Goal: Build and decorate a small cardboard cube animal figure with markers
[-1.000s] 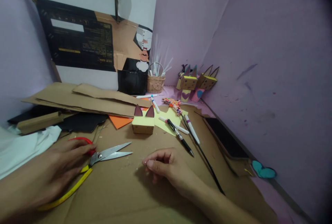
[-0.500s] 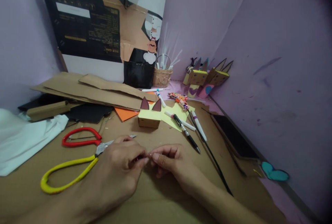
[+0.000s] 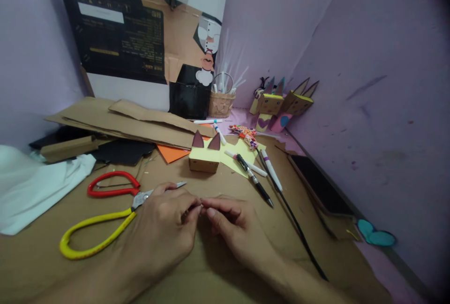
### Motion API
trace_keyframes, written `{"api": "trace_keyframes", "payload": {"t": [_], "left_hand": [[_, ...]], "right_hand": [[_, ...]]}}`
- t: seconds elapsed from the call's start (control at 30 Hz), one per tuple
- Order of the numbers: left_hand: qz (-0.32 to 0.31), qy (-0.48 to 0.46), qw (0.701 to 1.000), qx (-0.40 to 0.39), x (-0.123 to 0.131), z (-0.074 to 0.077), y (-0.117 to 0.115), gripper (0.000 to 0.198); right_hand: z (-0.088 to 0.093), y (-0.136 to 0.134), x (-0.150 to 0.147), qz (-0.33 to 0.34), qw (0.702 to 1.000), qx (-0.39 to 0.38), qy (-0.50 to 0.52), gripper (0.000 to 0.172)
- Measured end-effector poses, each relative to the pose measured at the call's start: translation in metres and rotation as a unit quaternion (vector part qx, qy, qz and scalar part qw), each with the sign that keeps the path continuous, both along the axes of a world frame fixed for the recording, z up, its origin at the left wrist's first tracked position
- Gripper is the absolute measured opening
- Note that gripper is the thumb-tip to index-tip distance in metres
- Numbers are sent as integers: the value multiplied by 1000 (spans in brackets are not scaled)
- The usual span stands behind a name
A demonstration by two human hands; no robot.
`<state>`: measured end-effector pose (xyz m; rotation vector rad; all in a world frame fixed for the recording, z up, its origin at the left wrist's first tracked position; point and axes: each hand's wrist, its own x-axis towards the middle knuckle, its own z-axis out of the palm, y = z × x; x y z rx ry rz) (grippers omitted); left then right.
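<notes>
Fingertips of my left hand (image 3: 172, 222) and my right hand (image 3: 237, 224) meet in a pinch above the brown cardboard. Whatever sits between them is too small and too covered to name. Partly behind my left hand lie scissors (image 3: 138, 196) with one red and one yellow handle, blades spread. Just beyond my hands stands a small cardboard box (image 3: 204, 161) with a yellow top and two dark pointed ears. Right of it, a black pen (image 3: 258, 186) rests beside white markers (image 3: 271, 170).
Cardboard sheets (image 3: 130, 121) are stacked at the back left, near a white cloth (image 3: 42, 186). A basket of glue sticks (image 3: 222, 104) and eared cardboard figures (image 3: 270, 104) stand at the back. A phone-like black slab (image 3: 321, 184) lies along the right wall, near a teal cutout (image 3: 376, 234).
My right fingers have closed in against my left fingertips. The whole scene has shifted slightly right with the camera; the box, scissors and pens lie as before.
</notes>
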<state>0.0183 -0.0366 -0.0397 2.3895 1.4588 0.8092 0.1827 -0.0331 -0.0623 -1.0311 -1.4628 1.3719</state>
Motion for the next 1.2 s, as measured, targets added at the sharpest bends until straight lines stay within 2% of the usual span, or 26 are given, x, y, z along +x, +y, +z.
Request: {"api": "trace_keyframes", "payload": {"t": [0.17,0.3,0.4,0.57,0.73,0.83,1.0,1.1,1.2], "left_hand": [[22,-11,999,-26,1,1,1,21],[29,-13,999,-13,1,0,2,21],[33,-3,999,-11,0,1,3,23],[43,1,997,-56,-1,8,4,23],[40,-30,992,-117,1,13,5,25],[34,-29,988,-147,2,13,4,25],[27,-9,987,-159,2,13,3,26],[16,-9,988,-156,2,12,2,26],[7,-15,987,-158,2,12,1,26]], "right_hand": [[0,-2,1,26,998,60,-20,28],[2,-3,1,30,995,92,-29,30],[2,-3,1,31,997,72,-15,29],[0,-1,0,23,1000,8,18,24],[3,1,0,-25,999,-22,-14,20],[5,1,2,-49,995,37,-76,17],[5,-1,5,-24,974,174,-143,15],[5,-3,5,-24,968,195,-154,13],[4,-4,4,-36,971,178,-154,10]]}}
